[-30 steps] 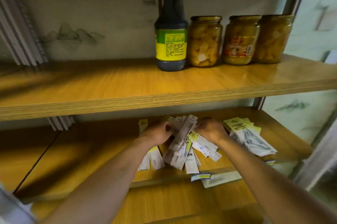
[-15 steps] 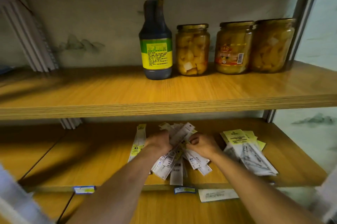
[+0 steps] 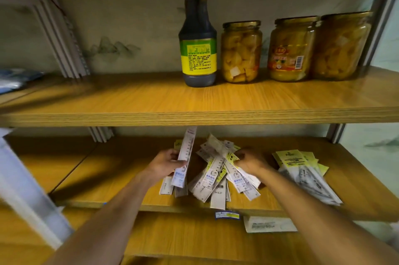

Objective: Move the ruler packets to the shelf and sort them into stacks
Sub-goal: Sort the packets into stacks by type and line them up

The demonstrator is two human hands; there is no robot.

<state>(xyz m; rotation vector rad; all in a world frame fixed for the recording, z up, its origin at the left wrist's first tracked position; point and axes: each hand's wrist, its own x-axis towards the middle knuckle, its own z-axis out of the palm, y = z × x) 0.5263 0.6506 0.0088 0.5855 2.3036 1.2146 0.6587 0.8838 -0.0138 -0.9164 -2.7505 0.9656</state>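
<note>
A loose pile of ruler packets [image 3: 212, 180] lies in the middle of the lower wooden shelf [image 3: 323, 210]. My left hand [image 3: 166, 162] grips one long white ruler packet [image 3: 185, 156] and holds it nearly upright at the pile's left edge. My right hand [image 3: 250, 160] is closed on a packet at the top right of the pile. A neater stack of yellow-topped set-square packets [image 3: 302, 176] lies on the same shelf, to the right of my right hand. Two short packets [image 3: 167, 186] lie flat under my left hand.
The upper shelf [image 3: 151, 100] carries a dark sauce bottle [image 3: 198, 46] and three jars of preserved fruit [image 3: 241, 51]. Grey metal brackets [image 3: 62, 33] lean at the left. One packet [image 3: 269, 224] lies on the shelf below. A price label [image 3: 226, 214] sticks to the lower shelf's front edge.
My left hand pulled one long packet out of the pile and lifted it leftward and upright. The right hand stays on the pile. The camera tilted upward slightly.
</note>
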